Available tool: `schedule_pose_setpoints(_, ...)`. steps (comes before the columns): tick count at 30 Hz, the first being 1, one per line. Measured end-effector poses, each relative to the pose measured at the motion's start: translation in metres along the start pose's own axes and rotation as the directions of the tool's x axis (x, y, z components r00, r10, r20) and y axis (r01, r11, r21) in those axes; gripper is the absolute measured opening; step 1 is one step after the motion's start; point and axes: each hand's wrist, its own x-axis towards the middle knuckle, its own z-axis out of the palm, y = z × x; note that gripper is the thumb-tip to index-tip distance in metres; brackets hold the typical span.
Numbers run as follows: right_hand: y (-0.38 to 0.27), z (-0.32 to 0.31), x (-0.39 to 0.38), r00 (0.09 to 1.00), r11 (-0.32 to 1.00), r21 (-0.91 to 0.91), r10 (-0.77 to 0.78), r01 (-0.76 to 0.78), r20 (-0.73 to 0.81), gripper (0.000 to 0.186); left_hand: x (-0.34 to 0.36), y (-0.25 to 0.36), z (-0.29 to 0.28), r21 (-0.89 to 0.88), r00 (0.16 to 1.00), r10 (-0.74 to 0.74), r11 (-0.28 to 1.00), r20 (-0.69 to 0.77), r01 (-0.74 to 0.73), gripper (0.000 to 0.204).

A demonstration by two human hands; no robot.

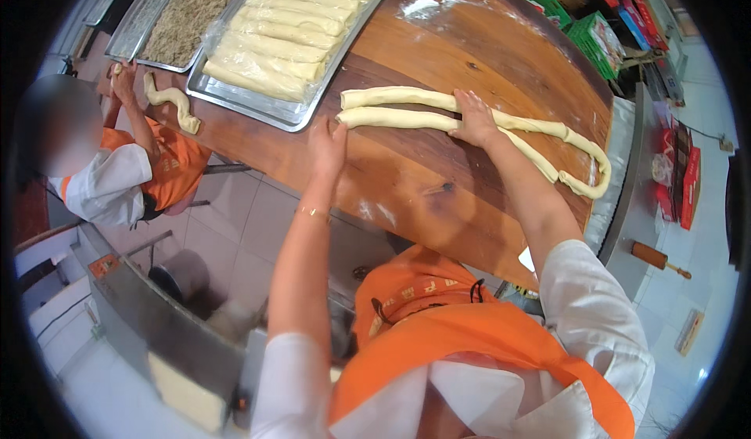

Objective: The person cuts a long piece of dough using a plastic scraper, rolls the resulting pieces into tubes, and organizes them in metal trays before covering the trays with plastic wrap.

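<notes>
A long pale rope of dough (391, 95) lies doubled on the wooden table, with a bent loop toward the right edge and a second length (395, 116) running alongside, nearer me. My right hand (473, 118) rests with spread fingers across the middle of the dough. My left hand (327, 143) is at the left end of the nearer length, fingers apart, at or just beside its tip; whether it touches is unclear.
A steel tray (202, 95) of plastic-covered dough rolls sits upper left, beside a tray of crumbly filling (180, 24). A co-worker (109, 165) at left handles dough near a wavy piece (172, 102). Green crates (594, 44) and a rolling pin (657, 257) are at right.
</notes>
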Motion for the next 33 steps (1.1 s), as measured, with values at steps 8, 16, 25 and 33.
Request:
schedule_pose_setpoints(8,-0.007,-0.030,0.024,0.972,0.976,-0.219,0.032,0.020,0.232,0.069,0.045,0.050,0.040,-0.040,0.828,-0.526,0.839,0.192,0.542,0.052)
schedule_pose_setpoints(16,-0.014,-0.023,0.013,0.979,0.975,-0.183,-0.091,0.125,0.180,0.045,0.026,0.074,0.062,-0.282,0.852,-0.507,0.843,-0.129,0.459,0.041)
schedule_pose_setpoints(25,-0.017,-0.015,-0.001,0.993,0.985,0.170,-0.013,-0.008,0.117,0.047,0.059,0.078,0.091,-0.475,0.716,-0.684,0.681,-0.139,0.558,0.041)
schedule_pose_setpoints(33,0.011,0.037,-0.020,0.973,0.613,0.766,0.221,-0.193,0.068,0.061,0.053,0.096,0.084,-0.512,0.926,-0.366,0.815,-0.094,0.271,0.044)
